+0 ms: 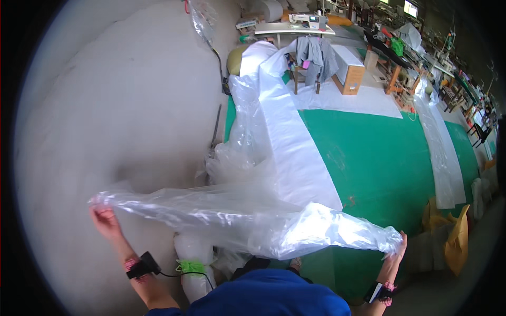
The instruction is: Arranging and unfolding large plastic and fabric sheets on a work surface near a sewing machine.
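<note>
Stretching from the left hand [107,219] to the right hand [399,247], a long, clear, crinkled plastic sheet [232,221] hangs in front of the person's blue fabric shirt [269,295]. Fingers curled, each hand grips one end; the sheet partly hides their fingertips.

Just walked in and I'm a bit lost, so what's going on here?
A person holds a clear plastic sheet spread between both hands: the left hand grips one end, the right hand the other. Beyond it, a long white strip lies over the green floor covering.
</note>
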Available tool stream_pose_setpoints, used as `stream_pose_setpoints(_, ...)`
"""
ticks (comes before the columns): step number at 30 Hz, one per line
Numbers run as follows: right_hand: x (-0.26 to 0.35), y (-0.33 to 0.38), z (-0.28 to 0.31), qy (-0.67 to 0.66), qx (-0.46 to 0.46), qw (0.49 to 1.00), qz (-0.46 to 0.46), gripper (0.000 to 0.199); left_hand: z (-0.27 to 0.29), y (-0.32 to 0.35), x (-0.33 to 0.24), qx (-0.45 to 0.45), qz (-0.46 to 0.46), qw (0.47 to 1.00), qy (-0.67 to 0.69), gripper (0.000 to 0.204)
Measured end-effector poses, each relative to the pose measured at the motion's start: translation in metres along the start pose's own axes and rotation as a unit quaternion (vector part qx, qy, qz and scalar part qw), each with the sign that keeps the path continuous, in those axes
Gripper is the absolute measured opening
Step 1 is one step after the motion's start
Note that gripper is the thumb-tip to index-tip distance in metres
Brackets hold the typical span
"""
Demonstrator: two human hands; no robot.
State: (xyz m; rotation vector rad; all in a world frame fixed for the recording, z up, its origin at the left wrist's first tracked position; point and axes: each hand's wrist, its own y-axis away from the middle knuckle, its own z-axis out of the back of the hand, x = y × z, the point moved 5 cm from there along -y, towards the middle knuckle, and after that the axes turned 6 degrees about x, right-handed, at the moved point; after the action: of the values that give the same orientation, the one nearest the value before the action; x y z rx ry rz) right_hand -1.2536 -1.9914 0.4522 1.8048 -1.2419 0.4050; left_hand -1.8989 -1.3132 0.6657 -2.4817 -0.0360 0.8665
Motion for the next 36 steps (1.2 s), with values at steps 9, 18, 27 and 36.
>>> stream_pose_setpoints(9,0.023,-0.052,0.076,0.099,0.152,0.976,0.117,0.047,0.032,0.011,-0.185,0.089,-0.105,0.990,-0.043,0.023)
stream_pose_setpoints(18,0.061,0.075,-0.158,0.183,0.231,0.927,0.232,0.018,-0.142,0.070,-0.112,-0.206,-0.024,0.339,-0.917,0.031)
stream_pose_setpoints(27,-0.064,0.221,-0.288,0.304,0.651,0.695,-0.028,0.021,-0.377,0.234,0.216,0.620,0.116,0.684,-0.366,0.033)
stream_pose_setpoints(36,-0.048,0.066,-0.163,0.823,0.300,0.396,0.275,0.041,-0.100,0.197,0.184,0.384,0.329,0.623,-0.598,0.011)
